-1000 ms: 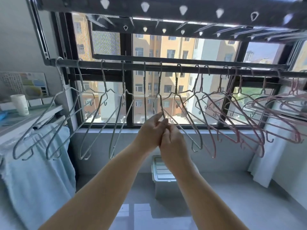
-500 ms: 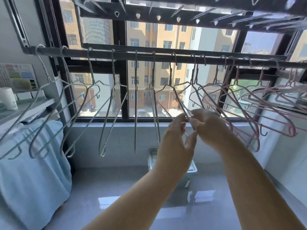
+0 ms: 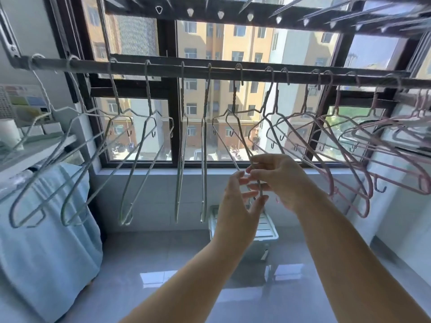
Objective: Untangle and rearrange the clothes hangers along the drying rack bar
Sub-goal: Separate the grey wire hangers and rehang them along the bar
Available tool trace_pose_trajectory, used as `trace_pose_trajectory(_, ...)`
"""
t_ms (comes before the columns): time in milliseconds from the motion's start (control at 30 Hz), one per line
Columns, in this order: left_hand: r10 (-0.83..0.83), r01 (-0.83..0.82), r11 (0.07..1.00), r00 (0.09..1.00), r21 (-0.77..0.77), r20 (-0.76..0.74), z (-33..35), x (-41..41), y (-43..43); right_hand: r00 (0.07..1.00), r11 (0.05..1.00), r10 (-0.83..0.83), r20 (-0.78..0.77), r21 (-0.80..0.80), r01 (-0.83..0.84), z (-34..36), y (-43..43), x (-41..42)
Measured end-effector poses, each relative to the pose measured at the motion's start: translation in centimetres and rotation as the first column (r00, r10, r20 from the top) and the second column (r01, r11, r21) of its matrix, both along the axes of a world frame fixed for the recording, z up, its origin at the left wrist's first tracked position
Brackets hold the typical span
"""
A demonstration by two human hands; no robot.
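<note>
Drying rack bar (image 3: 210,69) runs L to R across the window, hangers hooked all along it. Grey wire hangers (image 3: 149,99) take the left & mid stretch, some swung out at a slant, two mid ones hanging edge-on & straight down. Pink hangers (image 3: 401,184) bunch up on the right end, overlapping each other. The held hanger (image 3: 234,101) is hooked approx. mid-bar, just right of the edge-on pair; its wire arm slants down & right into the hands. Right hand (image 3: 283,180) is up below the bar w/ fingers (image 3: 254,170) curled round that wire arm low down, pinching it; the wire passes through the curled fingers and its lower end pokes out just below them. Left hand (image 3: 234,206) sits just left of it, palm toward the wire, fingers (image 3: 239,180) slack & spread, gripping nothing; thumb tip is v. near the wire's bottom end, but whether it touches I can't tell from this angle. Nearest pink hangers cross just behind the right hand. Below: a pale plastic box (image 3: 268,231) on the glossy floor under the hands, a light blue towel (image 3: 46,229) draped at far left under a shelf (image 3: 35,150).
</note>
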State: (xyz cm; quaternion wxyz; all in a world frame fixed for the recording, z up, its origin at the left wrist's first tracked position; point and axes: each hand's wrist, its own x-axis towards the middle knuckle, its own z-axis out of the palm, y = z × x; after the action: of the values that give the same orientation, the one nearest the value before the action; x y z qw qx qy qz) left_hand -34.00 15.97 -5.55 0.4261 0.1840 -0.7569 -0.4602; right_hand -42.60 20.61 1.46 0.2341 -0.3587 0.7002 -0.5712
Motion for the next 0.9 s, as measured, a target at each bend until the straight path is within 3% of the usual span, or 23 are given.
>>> trace_pose_trajectory(167, 0.041, -0.042, 0.999, 0.995, -0.007, -0.089, 0.9, -0.1, -1.3, 0.998, 0.995, -0.034, -0.055, -0.094, 0.029, 0.9, -2.3, 0.1)
trace_pose_trajectory(300, 0.109, -0.113, 0.993, 0.989, -0.031, -0.102, 1.2, -0.1, -1.9, 0.996, 0.975, -0.036, 0.078, -0.216, 0.052, 2.7, -4.1, 0.2)
trace_pose_trajectory(467, 0.129, -0.128, 0.991, 0.99, -0.036, 0.056, -0.2, 0.4, -2.9, 0.986, 0.988, -0.046, 0.161, -0.141, 0.069, 0.4, -5.1, 0.8)
trace_pose_trajectory(567, 0.085, -0.09, 0.996, 0.986, 0.026, 0.141, -1.7, 0.9, -3.6, 0.992, 0.995, -0.091, 0.082, -0.036, 0.094, -3.7, -4.5, 1.2)
trace_pose_trajectory(700, 0.085, -0.097, 0.995, 0.959, 0.033, 0.27, -3.9, 1.5, -5.8, 0.987, 0.988, -0.156, -0.026, -0.01, 0.156, -8.9, -1.8, 1.2)
trace_pose_trajectory(900, 0.043, -0.072, 0.996, 0.911, 0.056, 0.411, -5.4, 2.1, -9.5, 0.972, 0.973, -0.23, -0.044, 0.002, 0.23, -12.8, 3.7, 0.7)
